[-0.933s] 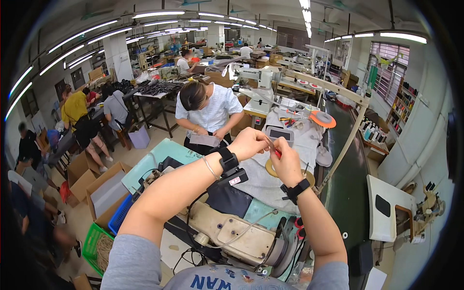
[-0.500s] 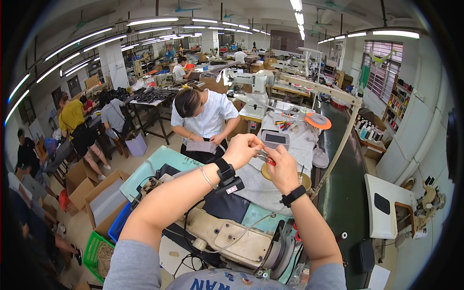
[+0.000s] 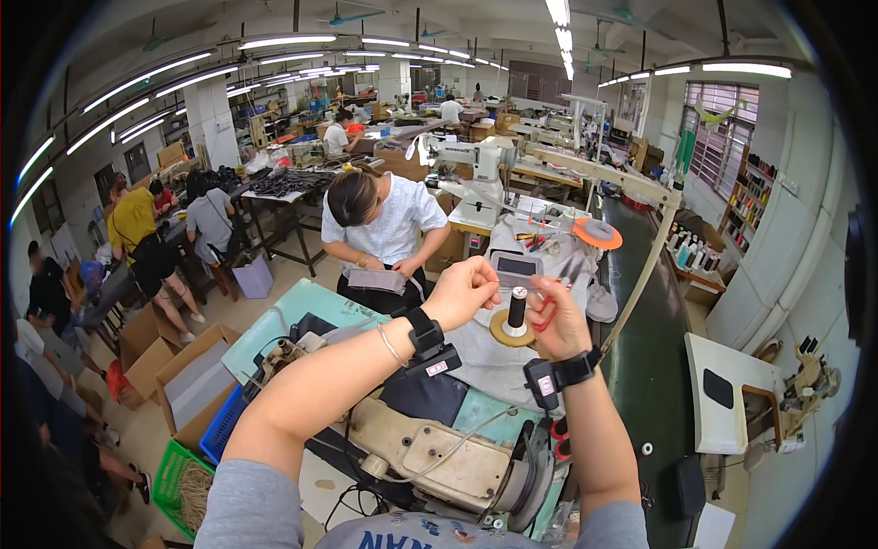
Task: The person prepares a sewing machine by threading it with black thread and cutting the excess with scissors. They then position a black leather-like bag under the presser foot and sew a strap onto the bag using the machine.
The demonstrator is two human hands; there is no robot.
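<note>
My left hand (image 3: 471, 291) is raised over the workbench with fingertips pinched; what they hold is too small to make out. To its right, my right hand (image 3: 558, 316) grips red-handled scissors (image 3: 547, 316), blades pointing up. Between my hands, a black thread spool (image 3: 516, 309) stands upright on a yellow disc (image 3: 504, 334). Beyond them lies a grey device with a dark screen (image 3: 516, 265). Below my wrists are a beige sewing machine (image 3: 439, 444) and dark fabric (image 3: 416, 395).
A co-worker (image 3: 384, 220) across the bench handles a grey piece (image 3: 375, 282). At left are a cardboard box (image 3: 197, 373) and green crate (image 3: 174, 480). At right are a dark green worktop (image 3: 654, 357), a wooden post (image 3: 631, 274) and a white machine table (image 3: 715, 403).
My hands have drawn apart, the right moving right and down, revealing the black spool between them. The red-handled scissors now show more clearly in my right hand.
</note>
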